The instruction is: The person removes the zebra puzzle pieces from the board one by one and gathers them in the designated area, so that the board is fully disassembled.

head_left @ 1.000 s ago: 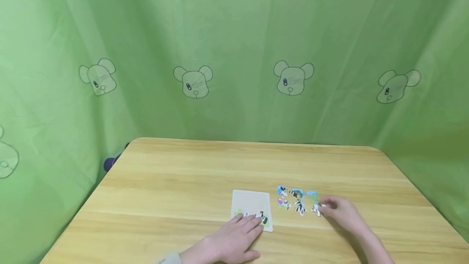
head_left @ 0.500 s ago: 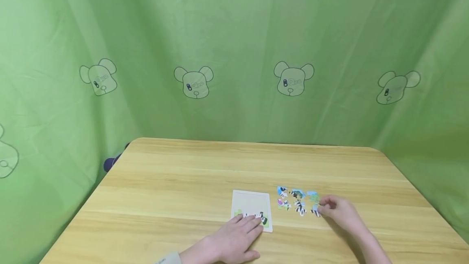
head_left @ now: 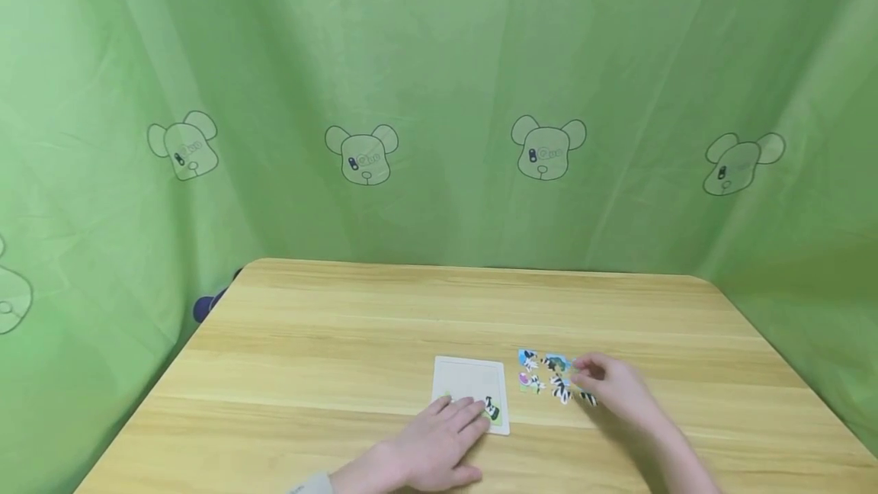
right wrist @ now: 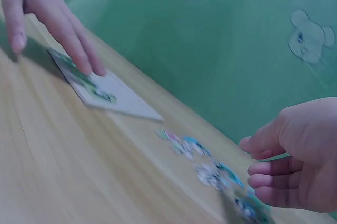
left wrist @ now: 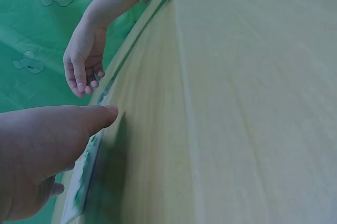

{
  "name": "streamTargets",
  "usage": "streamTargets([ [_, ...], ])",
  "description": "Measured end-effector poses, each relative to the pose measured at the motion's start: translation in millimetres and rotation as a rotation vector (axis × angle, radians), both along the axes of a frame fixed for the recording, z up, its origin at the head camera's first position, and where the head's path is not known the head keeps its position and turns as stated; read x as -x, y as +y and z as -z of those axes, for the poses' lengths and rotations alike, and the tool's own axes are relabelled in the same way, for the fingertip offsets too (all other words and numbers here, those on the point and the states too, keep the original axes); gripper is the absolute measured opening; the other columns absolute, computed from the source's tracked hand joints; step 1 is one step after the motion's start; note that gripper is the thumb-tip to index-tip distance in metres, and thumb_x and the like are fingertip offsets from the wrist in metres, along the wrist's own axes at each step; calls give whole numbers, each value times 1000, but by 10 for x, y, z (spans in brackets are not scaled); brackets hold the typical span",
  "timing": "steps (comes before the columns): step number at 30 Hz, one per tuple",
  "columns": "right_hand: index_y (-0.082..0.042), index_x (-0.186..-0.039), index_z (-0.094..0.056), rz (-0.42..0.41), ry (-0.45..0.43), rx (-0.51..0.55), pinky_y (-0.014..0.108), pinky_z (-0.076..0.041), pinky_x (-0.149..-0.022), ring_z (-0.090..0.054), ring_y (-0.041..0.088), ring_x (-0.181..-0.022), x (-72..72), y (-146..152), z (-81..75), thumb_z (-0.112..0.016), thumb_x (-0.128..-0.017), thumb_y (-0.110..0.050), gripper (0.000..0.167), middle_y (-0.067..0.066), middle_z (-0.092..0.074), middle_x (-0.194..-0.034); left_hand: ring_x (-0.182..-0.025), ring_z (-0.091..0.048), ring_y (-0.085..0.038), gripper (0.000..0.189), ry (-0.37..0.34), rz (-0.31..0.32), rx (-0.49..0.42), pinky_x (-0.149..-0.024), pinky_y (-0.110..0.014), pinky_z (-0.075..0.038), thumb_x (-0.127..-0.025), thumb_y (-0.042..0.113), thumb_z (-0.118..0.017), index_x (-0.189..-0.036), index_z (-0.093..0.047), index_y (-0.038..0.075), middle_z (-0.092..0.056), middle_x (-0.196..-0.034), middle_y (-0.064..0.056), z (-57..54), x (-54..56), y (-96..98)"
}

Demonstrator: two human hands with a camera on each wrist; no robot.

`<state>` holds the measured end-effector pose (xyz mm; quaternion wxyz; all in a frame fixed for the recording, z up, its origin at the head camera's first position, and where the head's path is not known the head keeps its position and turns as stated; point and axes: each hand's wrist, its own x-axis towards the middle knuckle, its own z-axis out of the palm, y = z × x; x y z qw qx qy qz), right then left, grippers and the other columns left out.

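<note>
My left hand (head_left: pixel 439 441) lies with extended fingers on the lower part of a white puzzle board (head_left: pixel 469 373). Under and beside those fingers, green and black-and-white puzzle pieces (head_left: pixel 491 408) fill the board's near edge, partly covered. To the right of the board, loose jigsaw pieces lie grouped on the table, among them a blue one (head_left: pixel 527 358), a striped one (head_left: pixel 561 390) and another striped one (head_left: pixel 588 398). My right hand (head_left: pixel 617 387) hovers over the group's right side, fingers loosely bent. In the right wrist view nothing shows between its thumb and fingers.
The wooden table (head_left: pixel 329 341) carries the board and pieces near its front. Green curtains (head_left: pixel 439 204) with bear-head prints hang behind and at both sides. A dark purple object (head_left: pixel 203 308) shows beyond the table's left edge.
My right hand first adjusted the rightmost striped piece, then let go and moved left and slightly up over the neighbouring pieces. The left hand has stayed on the board, shifting only slightly.
</note>
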<state>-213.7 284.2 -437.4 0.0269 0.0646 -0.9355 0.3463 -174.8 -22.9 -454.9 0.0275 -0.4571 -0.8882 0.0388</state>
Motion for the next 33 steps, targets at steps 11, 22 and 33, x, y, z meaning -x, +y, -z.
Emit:
streamTargets([
  [11, 4, -105, -62, -74, -6, 167, 22, -50, -67, -59, 14, -77, 103, -669, 18, -69, -79, -6, 28, 2, -64, -84, -135, -28, -22, 65, -41, -81, -88, -109, -44, -26, -92, 52, -44, -141, -38, 9, -32, -148, -8, -31, 34, -256],
  [22, 3, -104, -62, -287, -22, 210, 21, -50, -69, -56, 16, -79, 129, -1194, 54, -70, -78, -8, 29, 1, -60, -84, -131, -35, -25, 64, -42, -99, -121, -105, -46, -31, -92, 53, -43, -138, -43, 9, -37, -145, -10, 88, -16, -560],
  [33, 2, -98, -63, -379, -57, 175, 21, -47, -63, -51, 11, -70, 84, -1503, 135, -73, -72, -4, 29, 1, -57, -78, -130, -37, -24, 64, -26, -74, -122, -105, -43, -33, -94, 55, -35, -136, -46, 8, -40, -142, -11, 99, -24, -556],
])
